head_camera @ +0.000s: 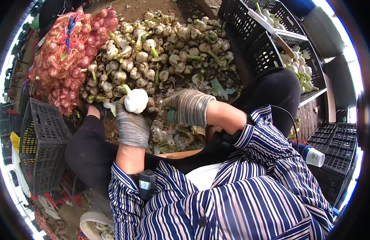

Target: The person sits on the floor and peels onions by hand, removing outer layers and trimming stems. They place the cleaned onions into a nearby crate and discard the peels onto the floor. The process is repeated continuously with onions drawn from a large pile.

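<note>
My left hand (131, 120), in a striped, soiled knit glove, is shut on a clean white garlic bulb (137, 101) with a short green stem. Close to its right is my right hand (185, 107), gloved in the same way with the fingers curled. Something green (171, 116) shows at its palm; whether the hand grips it cannot be told. Beyond both hands spreads a heap of soil-stained garlic bulbs (142, 57), many with cut green stems. Peeled skins (164, 136) litter the ground below the hands.
Red mesh sacks (63, 51) full of bulbs stand at left, above a black plastic crate (51, 144). Black crates (260, 54) at upper right hold trimmed garlic (301, 67); a wooden-handled knife (283, 45) lies across them. A paper cup (315, 157) is near my right elbow.
</note>
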The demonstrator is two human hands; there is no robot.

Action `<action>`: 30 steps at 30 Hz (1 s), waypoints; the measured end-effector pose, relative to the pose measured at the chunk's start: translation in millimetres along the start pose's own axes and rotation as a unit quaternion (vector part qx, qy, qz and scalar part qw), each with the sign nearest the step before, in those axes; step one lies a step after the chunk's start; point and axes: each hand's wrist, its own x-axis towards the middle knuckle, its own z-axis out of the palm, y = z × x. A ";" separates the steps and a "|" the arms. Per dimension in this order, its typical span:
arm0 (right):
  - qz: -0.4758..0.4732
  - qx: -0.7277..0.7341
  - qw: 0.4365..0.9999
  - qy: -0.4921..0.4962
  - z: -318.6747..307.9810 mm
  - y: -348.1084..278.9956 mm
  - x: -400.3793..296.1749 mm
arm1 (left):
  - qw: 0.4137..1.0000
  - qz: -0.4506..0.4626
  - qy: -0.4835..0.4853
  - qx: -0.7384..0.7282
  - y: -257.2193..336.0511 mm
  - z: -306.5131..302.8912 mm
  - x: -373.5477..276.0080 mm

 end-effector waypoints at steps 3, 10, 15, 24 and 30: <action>-0.036 -0.052 0.998 0.020 7.8 5.6 1.1 | 0.993 0.001 -0.108 0.039 4.4 -3.3 -0.2; -0.001 -0.119 0.992 0.028 -5.0 5.7 -7.0 | 0.986 0.088 0.007 0.145 -5.6 21.3 -19.7; 0.001 0.020 0.994 0.104 -9.1 2.9 -9.2 | 0.971 0.127 -0.099 0.175 -10.0 6.9 -14.3; -0.028 0.438 0.879 0.187 6.8 16.8 12.6 | 0.800 0.309 -0.129 0.498 -19.6 -11.9 18.5; 0.009 0.635 0.710 0.303 -31.6 40.6 12.5 | 0.821 0.295 -0.124 0.472 -9.4 -12.6 10.6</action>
